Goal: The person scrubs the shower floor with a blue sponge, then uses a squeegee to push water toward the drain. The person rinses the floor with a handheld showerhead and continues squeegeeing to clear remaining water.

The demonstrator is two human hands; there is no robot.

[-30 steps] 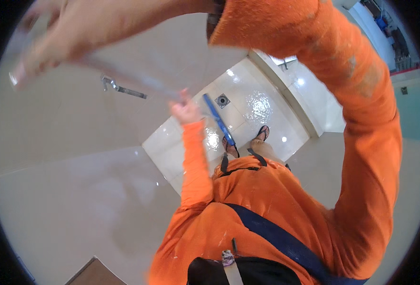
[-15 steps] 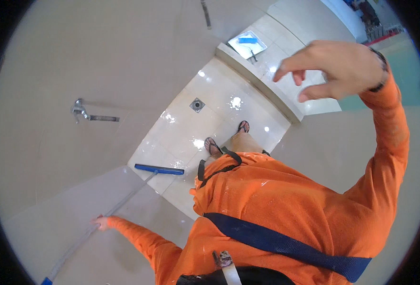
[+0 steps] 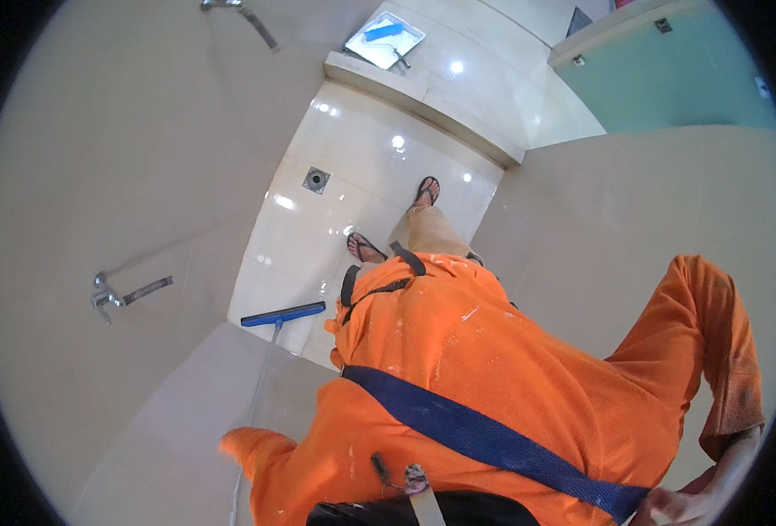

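Note:
A blue floor squeegee [image 3: 284, 314] rests with its head on the wet tiles near the left wall corner. Its pale handle [image 3: 264, 368] runs down past my left sleeve. Beside that handle is my left hand [image 3: 225, 444], smeared and mostly hidden at the cuff, so its grip cannot be made out. At the lower right, my right hand [image 3: 679, 507] has its fingers curled at the edge of the navy strap [image 3: 484, 438] across my orange shirt. Part of this hand is cut off by the picture's rim.
A floor drain [image 3: 316, 180] lies ahead of my sandalled feet. A raised curb [image 3: 423, 110] separates the wet floor from a white tray [image 3: 366, 48] with a blue paint roller [image 3: 384, 31]. Wall taps [image 3: 106, 296] project at left. A green glass panel [image 3: 669, 79] stands far right.
My right hand has dropped from its raised, spread position to the strap at lower right. My left arm has drawn closer to my body, and the squeegee handle stands steeper. The view has shifted.

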